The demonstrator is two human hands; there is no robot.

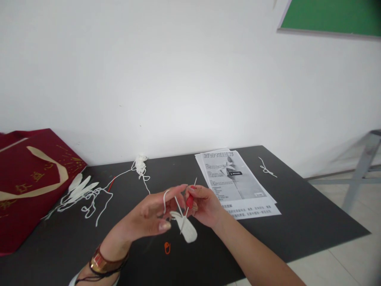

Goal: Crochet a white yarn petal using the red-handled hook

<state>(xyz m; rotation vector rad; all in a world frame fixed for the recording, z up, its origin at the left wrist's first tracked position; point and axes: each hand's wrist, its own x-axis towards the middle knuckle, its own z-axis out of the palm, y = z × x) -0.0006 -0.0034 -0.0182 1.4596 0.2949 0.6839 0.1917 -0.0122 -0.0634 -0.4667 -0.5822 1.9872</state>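
While held over table (297, 222) front edge, white crochet piece (188, 230) pinched in left hand (149, 216), yarn looped over finger; right hand (204, 204) grips red-handled hook (188, 206). Orange marker (167, 248) below.

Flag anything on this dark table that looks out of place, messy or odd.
Loose white yarn sprawls tangled across the dark table beside the red bag. A separate yarn scrap lies alone near the printed sheets, and an orange stitch marker lies loose below the hands.
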